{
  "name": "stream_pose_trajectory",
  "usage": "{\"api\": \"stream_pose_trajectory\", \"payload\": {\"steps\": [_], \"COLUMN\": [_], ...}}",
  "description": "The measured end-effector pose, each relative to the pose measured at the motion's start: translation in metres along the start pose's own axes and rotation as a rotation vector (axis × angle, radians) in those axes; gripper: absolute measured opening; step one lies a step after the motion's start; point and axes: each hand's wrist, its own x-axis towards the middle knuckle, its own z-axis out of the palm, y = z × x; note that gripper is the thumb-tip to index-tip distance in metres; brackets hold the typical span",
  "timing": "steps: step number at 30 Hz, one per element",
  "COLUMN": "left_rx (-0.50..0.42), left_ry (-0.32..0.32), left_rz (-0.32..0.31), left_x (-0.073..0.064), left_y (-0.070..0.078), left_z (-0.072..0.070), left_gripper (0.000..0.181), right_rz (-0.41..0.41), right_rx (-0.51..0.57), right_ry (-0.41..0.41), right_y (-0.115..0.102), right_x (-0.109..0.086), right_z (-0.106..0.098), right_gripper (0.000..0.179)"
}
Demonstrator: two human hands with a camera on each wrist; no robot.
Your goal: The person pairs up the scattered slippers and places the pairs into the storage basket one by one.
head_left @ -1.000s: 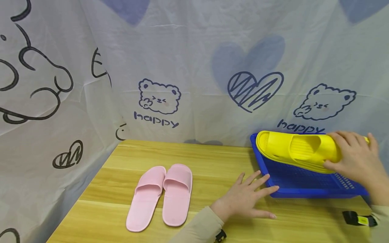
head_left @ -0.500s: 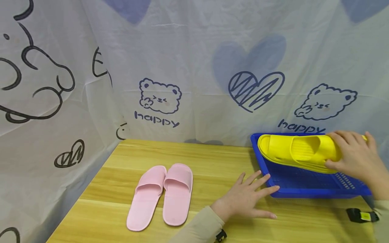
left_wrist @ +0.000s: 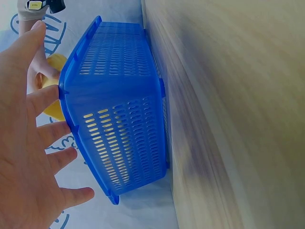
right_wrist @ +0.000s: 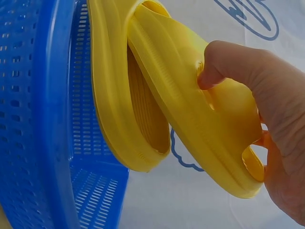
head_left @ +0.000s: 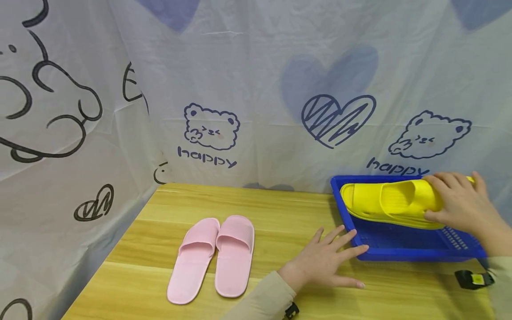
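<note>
My right hand (head_left: 460, 204) grips a pair of yellow slippers (head_left: 364, 200) by one end, over the blue plastic basket (head_left: 416, 255). In the right wrist view, one yellow slipper (right_wrist: 190, 112) sits under my thumb and fingers, while the other slipper (right_wrist: 107, 81) overlaps it on the basket side. How the fingers hold this second slipper is hidden. My left hand (head_left: 320, 262) has its fingers spread straight, fingertips at the basket's left rim; whether they press on it I cannot tell. In the left wrist view the perforated basket (left_wrist: 112, 90) stands beyond the fingers.
Two pink slippers (head_left: 234, 266) lie side by side on the wooden table (head_left: 132, 253), left of my hands. Behind the table hangs a pale cloth (head_left: 264, 146) printed with hearts and bears. The basket stands at the table's back right.
The yellow slippers have come down slightly, their far-left end now lower inside the basket. My right hand has shifted a little left with them. The left hand has stayed in place.
</note>
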Motion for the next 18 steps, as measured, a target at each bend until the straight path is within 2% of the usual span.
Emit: {"api": "stream_pose_trajectory", "payload": {"steps": [4,18], "left_rx": [0.001,0.028], "left_ry": [0.000,0.003], "left_rz": [0.002,-0.006], "left_x": [0.001,0.002], "left_y": [0.000,0.000], "left_z": [0.002,0.007], "left_gripper": [0.080,0.081], "right_rz": [0.002,-0.018], "right_rx": [-0.007,-0.030], "right_ry": [-0.035,-0.071], "right_y": [0.001,-0.001], "right_x": [0.002,0.008], "right_z": [0.003,0.015], "right_gripper": [0.086,0.088]}}
